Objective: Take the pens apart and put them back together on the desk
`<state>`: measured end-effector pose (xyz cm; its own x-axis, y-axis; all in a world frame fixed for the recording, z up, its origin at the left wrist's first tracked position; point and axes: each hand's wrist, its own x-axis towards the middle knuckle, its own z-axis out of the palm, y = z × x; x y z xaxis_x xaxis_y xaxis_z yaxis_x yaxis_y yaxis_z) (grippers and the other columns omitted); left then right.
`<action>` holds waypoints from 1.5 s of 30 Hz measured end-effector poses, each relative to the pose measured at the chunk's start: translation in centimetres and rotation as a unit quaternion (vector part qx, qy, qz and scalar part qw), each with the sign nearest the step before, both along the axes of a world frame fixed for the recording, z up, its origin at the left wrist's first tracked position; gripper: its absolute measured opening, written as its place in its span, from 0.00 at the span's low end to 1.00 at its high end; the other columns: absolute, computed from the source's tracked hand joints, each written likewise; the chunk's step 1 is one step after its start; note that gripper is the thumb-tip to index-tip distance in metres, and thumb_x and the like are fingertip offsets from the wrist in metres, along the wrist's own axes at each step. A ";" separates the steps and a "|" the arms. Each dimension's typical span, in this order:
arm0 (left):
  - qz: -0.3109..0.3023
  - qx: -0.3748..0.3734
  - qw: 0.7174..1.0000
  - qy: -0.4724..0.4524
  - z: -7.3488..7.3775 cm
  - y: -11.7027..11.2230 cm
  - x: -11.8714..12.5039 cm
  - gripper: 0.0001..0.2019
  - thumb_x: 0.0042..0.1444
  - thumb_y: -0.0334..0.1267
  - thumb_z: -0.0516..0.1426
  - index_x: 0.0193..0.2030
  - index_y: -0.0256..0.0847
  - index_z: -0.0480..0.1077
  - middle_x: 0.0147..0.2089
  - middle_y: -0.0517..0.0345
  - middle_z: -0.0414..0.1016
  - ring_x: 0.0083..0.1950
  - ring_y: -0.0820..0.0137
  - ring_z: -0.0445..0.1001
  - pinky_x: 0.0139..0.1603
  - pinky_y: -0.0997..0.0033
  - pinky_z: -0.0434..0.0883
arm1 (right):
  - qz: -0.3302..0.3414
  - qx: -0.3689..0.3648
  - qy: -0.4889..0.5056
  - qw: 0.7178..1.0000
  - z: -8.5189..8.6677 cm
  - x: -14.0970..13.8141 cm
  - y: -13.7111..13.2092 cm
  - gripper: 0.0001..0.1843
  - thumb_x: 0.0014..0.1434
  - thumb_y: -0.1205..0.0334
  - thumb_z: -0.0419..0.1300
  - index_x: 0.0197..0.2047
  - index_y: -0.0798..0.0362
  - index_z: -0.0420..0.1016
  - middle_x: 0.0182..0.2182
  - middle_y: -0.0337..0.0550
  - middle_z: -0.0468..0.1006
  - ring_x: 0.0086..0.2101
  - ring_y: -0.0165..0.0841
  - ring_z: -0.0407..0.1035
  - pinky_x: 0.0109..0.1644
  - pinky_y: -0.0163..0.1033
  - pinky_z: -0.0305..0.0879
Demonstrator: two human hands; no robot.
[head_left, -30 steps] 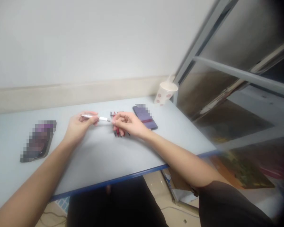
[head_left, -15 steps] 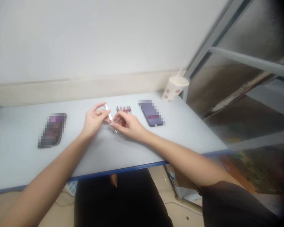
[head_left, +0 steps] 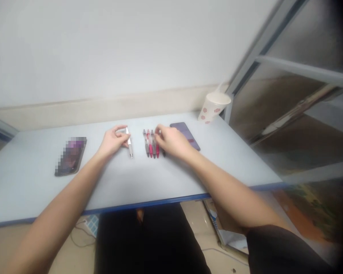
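My left hand (head_left: 112,140) pinches a white pen (head_left: 129,144) by its upper end, tip pointing down toward me over the light table (head_left: 125,179). Just to its right lies a row of several red and grey pens (head_left: 151,144), side by side. My right hand (head_left: 172,140) rests on the right end of that row, fingers curled over the rightmost pen, which it mostly hides.
A dark phone (head_left: 71,156) lies on the left of the table and another phone (head_left: 190,134) lies just behind my right hand. A paper cup (head_left: 214,107) with red marks stands at the back right corner beside a metal frame (head_left: 254,49). The table's blue front edge runs below my arms.
My right hand let go of the white pen and moved right onto the row of pens. My left hand now holds the white pen alone, turned tip-down. The camera view shifted slightly.
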<state>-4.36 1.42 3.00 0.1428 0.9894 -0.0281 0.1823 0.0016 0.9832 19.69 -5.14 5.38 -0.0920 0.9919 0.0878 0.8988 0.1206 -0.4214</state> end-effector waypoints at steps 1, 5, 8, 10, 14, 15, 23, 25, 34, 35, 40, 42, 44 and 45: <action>-0.007 0.002 1.000 0.013 0.2 0.1 -0.1 0.27 0.46 0.35 0.69 0.54 0.35 0.74 0.24 0.64 0.78 0.23 0.69 0.77 0.35 0.68 0.75 | -0.009 -0.015 -0.033 0.999 0.3 0.1 -0.1 0.16 0.73 0.57 0.50 0.54 0.53 0.75 0.36 0.52 0.82 0.37 0.43 0.75 0.37 0.40 0.59; -0.037 0.012 0.997 0.060 1.4 1.2 -0.2 0.26 0.46 0.36 0.71 0.53 0.38 0.75 0.28 0.61 0.82 0.26 0.68 0.80 0.37 0.68 0.76 | -0.019 -0.090 -0.121 0.988 1.2 1.0 -0.3 0.19 0.72 0.58 0.50 0.45 0.57 0.80 0.42 0.64 0.82 0.41 0.51 0.78 0.40 0.45 0.63; -0.060 -0.022 0.994 0.091 2.0 2.0 0.2 0.25 0.45 0.35 0.72 0.51 0.37 0.75 0.26 0.59 0.81 0.25 0.66 0.81 0.35 0.67 0.76 | -0.003 -0.125 -0.119 0.985 1.0 1.3 -0.3 0.20 0.71 0.56 0.52 0.38 0.58 0.81 0.38 0.66 0.82 0.39 0.52 0.79 0.40 0.46 0.65; -0.063 -0.042 0.993 0.094 1.8 2.4 0.9 0.25 0.46 0.34 0.72 0.51 0.36 0.74 0.25 0.59 0.80 0.25 0.65 0.81 0.34 0.67 0.76 | 0.009 -0.134 -0.112 0.985 0.7 1.2 -0.3 0.19 0.71 0.56 0.54 0.37 0.58 0.82 0.36 0.65 0.82 0.37 0.51 0.79 0.39 0.47 0.65; -0.061 -0.052 0.993 0.083 0.5 2.4 2.0 0.27 0.47 0.34 0.71 0.54 0.36 0.72 0.24 0.63 0.78 0.26 0.65 0.82 0.35 0.67 0.78 | 0.036 -0.140 -0.115 0.983 0.2 0.5 -0.5 0.19 0.71 0.58 0.52 0.37 0.57 0.81 0.35 0.63 0.83 0.36 0.49 0.79 0.36 0.46 0.65; -0.066 -0.049 0.993 0.082 0.2 2.3 2.1 0.27 0.46 0.35 0.72 0.54 0.36 0.72 0.23 0.64 0.77 0.26 0.64 0.82 0.34 0.67 0.78 | 0.038 -0.144 -0.119 0.982 0.1 0.3 -0.5 0.19 0.71 0.58 0.51 0.38 0.57 0.81 0.36 0.63 0.83 0.36 0.49 0.79 0.36 0.45 0.65; -0.061 -0.080 0.994 0.043 -0.4 2.4 1.4 0.27 0.45 0.35 0.74 0.53 0.37 0.75 0.29 0.57 0.81 0.26 0.66 0.81 0.34 0.65 0.80 | 0.032 -0.154 -0.129 0.979 0.1 -0.1 -0.5 0.17 0.69 0.57 0.54 0.38 0.55 0.81 0.37 0.61 0.84 0.40 0.49 0.79 0.42 0.47 0.69; -0.065 -0.072 0.994 0.052 -0.5 2.4 1.4 0.25 0.45 0.35 0.74 0.51 0.37 0.76 0.26 0.60 0.78 0.25 0.66 0.81 0.33 0.65 0.80 | 0.017 -0.160 -0.125 0.979 0.0 -0.2 -0.5 0.17 0.68 0.56 0.54 0.37 0.56 0.81 0.36 0.62 0.83 0.40 0.50 0.79 0.42 0.48 0.69; -0.038 -0.036 0.995 0.084 0.2 1.5 2.6 0.25 0.48 0.30 0.71 0.53 0.35 0.73 0.31 0.60 0.79 0.27 0.66 0.82 0.37 0.65 0.79 | 0.006 -0.148 -0.111 0.983 -0.3 -0.6 -0.1 0.19 0.68 0.54 0.54 0.39 0.57 0.82 0.38 0.63 0.83 0.41 0.52 0.79 0.41 0.48 0.68; -0.040 -0.035 0.995 0.085 0.2 1.5 2.7 0.23 0.48 0.29 0.70 0.52 0.35 0.73 0.30 0.61 0.78 0.26 0.66 0.81 0.36 0.65 0.79 | 0.008 -0.148 -0.110 0.983 -0.3 -0.6 -0.1 0.19 0.68 0.54 0.54 0.39 0.57 0.82 0.39 0.63 0.83 0.41 0.51 0.79 0.41 0.48 0.68; -0.054 -0.027 0.994 0.090 0.0 1.8 2.6 0.21 0.48 0.29 0.71 0.48 0.36 0.74 0.27 0.61 0.76 0.25 0.65 0.81 0.34 0.65 0.78 | 0.012 -0.136 -0.097 0.986 -0.4 -0.6 -0.1 0.17 0.68 0.57 0.55 0.38 0.57 0.82 0.38 0.62 0.84 0.39 0.49 0.79 0.41 0.47 0.69; -0.055 -0.025 0.994 0.094 0.0 1.9 2.5 0.21 0.48 0.31 0.71 0.49 0.36 0.74 0.28 0.61 0.77 0.26 0.64 0.82 0.35 0.66 0.78 | 0.009 -0.135 -0.099 0.986 -0.5 -0.6 -0.1 0.17 0.68 0.56 0.55 0.39 0.57 0.82 0.39 0.62 0.84 0.41 0.49 0.79 0.42 0.47 0.69; -0.057 -0.029 0.992 0.105 0.1 1.8 2.5 0.21 0.49 0.33 0.71 0.49 0.36 0.74 0.28 0.61 0.77 0.26 0.64 0.82 0.35 0.66 0.78 | 0.009 -0.134 -0.104 0.985 -0.6 -0.7 0.0 0.17 0.68 0.55 0.55 0.40 0.57 0.82 0.41 0.62 0.84 0.43 0.50 0.79 0.43 0.47 0.69; -0.062 -0.030 0.991 0.113 0.2 1.8 2.5 0.22 0.49 0.34 0.71 0.50 0.35 0.74 0.28 0.62 0.77 0.27 0.64 0.82 0.36 0.65 0.78 | 0.010 -0.133 -0.105 0.986 -0.6 -0.7 0.0 0.18 0.68 0.54 0.55 0.41 0.56 0.82 0.41 0.61 0.84 0.43 0.50 0.79 0.44 0.46 0.69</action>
<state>-1.84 3.19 3.15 0.2467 0.9601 -0.1313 0.4011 0.0222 0.9157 18.95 -5.13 4.76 -0.0993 0.9753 -0.1973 0.9683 0.0490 -0.2451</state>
